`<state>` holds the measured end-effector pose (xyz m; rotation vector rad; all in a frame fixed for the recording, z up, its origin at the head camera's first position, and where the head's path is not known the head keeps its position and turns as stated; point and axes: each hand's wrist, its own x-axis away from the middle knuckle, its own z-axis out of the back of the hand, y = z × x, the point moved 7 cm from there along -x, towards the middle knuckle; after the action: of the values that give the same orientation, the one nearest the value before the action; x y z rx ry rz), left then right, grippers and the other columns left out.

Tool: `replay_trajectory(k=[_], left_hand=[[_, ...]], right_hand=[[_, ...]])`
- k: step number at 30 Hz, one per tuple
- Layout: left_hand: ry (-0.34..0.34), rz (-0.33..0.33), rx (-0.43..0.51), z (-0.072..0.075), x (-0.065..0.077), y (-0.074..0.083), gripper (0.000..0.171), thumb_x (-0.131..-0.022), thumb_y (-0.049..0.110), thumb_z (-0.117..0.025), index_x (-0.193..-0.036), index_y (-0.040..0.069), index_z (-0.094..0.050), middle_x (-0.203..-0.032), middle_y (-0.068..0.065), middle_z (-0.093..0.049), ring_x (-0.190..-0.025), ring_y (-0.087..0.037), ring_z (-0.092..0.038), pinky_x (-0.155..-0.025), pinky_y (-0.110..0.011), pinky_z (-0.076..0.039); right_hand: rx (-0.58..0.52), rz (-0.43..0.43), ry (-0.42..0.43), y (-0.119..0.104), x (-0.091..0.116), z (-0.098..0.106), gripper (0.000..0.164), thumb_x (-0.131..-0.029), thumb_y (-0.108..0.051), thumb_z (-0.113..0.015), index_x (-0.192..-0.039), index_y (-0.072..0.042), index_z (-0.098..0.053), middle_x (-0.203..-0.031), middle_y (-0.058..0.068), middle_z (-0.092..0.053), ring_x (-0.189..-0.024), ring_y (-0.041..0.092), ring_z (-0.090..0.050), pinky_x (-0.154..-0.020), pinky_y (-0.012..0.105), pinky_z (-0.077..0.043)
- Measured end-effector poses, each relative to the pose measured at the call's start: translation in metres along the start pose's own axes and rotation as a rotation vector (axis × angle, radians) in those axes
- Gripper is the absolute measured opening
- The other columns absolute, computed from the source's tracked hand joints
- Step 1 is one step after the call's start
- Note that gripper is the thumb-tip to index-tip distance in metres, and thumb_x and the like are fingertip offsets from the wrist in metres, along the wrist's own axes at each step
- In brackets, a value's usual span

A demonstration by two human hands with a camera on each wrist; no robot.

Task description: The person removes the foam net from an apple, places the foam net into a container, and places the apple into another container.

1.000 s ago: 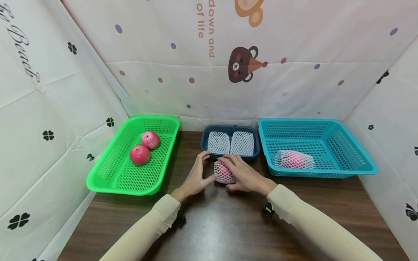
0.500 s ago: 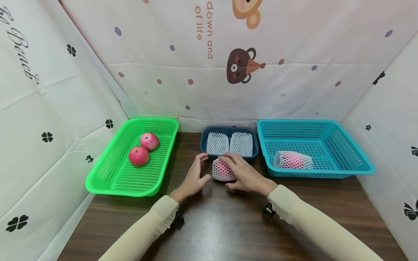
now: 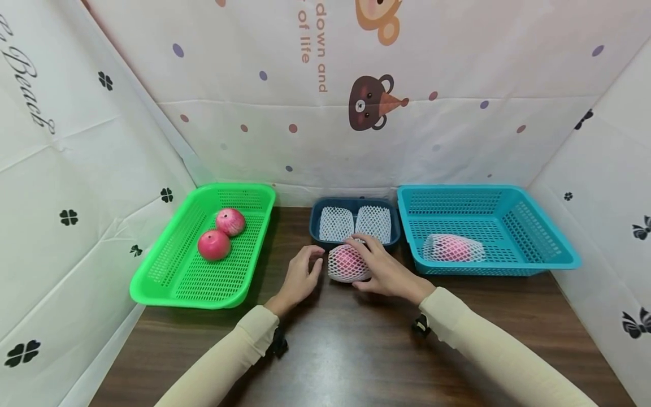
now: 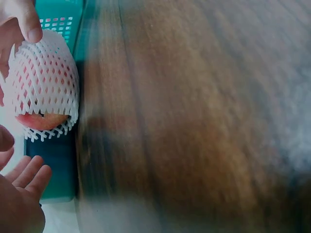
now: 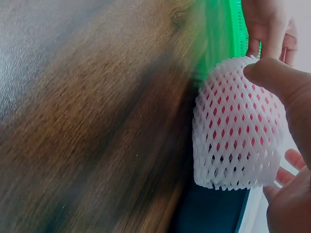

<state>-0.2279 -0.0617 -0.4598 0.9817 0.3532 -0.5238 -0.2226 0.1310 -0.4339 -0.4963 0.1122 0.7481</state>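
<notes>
A red apple in a white foam net sleeve (image 3: 346, 265) stands on the brown table just in front of the small dark blue tray (image 3: 312, 230). My right hand (image 3: 385, 271) grips it from the right, and in the right wrist view its thumb (image 5: 272, 75) lies against the net. In the left wrist view the apple's red skin shows at the sleeve's open end. My left hand (image 3: 299, 278) is to the left of the sleeved apple, apart from it, fingers loosely bent and holding nothing. Two white foam net sleeves (image 3: 335, 224) lie side by side in the tray.
At left, a green basket (image 3: 142, 285) holds two bare red apples (image 3: 214, 245). A blue basket (image 3: 554, 257) at right holds one apple in a net sleeve (image 3: 454, 249). Printed white cloth (image 3: 244, 152) walls the table's back and sides.
My left hand has let go of the sleeved apple and drawn back a little to the left. The right hand still holds the apple, which now sits a bit more upright.
</notes>
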Motion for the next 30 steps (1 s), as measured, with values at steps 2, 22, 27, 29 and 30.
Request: replay_trajectory(k=[2, 22, 27, 29, 30], left_hand=[[0.002, 0.004, -0.024, 0.0, -0.001, 0.0, 0.018, -0.095, -0.004, -0.066, -0.113, -0.003, -0.066, -0.111, -0.015, -0.067, -0.103, -0.027, -0.069, -0.09, -0.043, -0.057], [-0.047, 0.065, 0.017, -0.011, -0.004, -0.006, 0.02, -0.086, 0.006, -0.083, -0.103, 0.003, -0.073, -0.101, -0.009, -0.075, -0.093, -0.024, -0.073, -0.083, -0.04, -0.061], [-0.05, 0.053, 0.002, -0.012, -0.005, -0.005, 0.026, -0.086, 0.01, -0.084, -0.11, 0.003, -0.077, -0.112, -0.009, -0.075, -0.105, -0.023, -0.072, -0.089, -0.04, -0.059], [-0.06, 0.031, -0.008, -0.012, -0.005, -0.003, 0.032, -0.085, 0.012, -0.085, -0.115, 0.004, -0.077, -0.119, -0.009, -0.074, -0.112, -0.023, -0.07, -0.094, -0.04, -0.057], [-0.067, 0.024, 0.0, -0.013, -0.005, -0.002, 0.036, -0.085, 0.012, -0.085, -0.118, 0.003, -0.076, -0.123, -0.01, -0.073, -0.116, -0.023, -0.068, -0.095, -0.04, -0.056]], right_hand=[[-0.007, -0.004, 0.005, 0.001, 0.001, 0.001, 0.099, -0.077, -0.027, -0.092, -0.157, -0.017, -0.034, -0.159, 0.017, -0.03, -0.143, 0.034, -0.033, -0.108, 0.057, -0.045], [-0.011, -0.044, 0.003, 0.013, 0.008, 0.001, 0.105, -0.077, -0.028, -0.091, -0.161, -0.019, -0.028, -0.165, 0.01, -0.022, -0.149, 0.031, -0.027, -0.11, 0.055, -0.043], [-0.014, -0.046, 0.006, 0.013, 0.009, 0.001, 0.106, -0.078, -0.028, -0.091, -0.162, -0.017, -0.027, -0.166, 0.011, -0.021, -0.15, 0.032, -0.026, -0.11, 0.056, -0.043], [-0.011, -0.039, 0.01, 0.013, 0.009, 0.001, 0.106, -0.078, -0.028, -0.091, -0.162, -0.017, -0.027, -0.166, 0.011, -0.021, -0.15, 0.032, -0.025, -0.11, 0.056, -0.043], [-0.01, -0.036, 0.012, 0.013, 0.009, 0.002, 0.107, -0.078, -0.029, -0.091, -0.162, -0.017, -0.026, -0.166, 0.011, -0.021, -0.15, 0.032, -0.025, -0.11, 0.056, -0.042]])
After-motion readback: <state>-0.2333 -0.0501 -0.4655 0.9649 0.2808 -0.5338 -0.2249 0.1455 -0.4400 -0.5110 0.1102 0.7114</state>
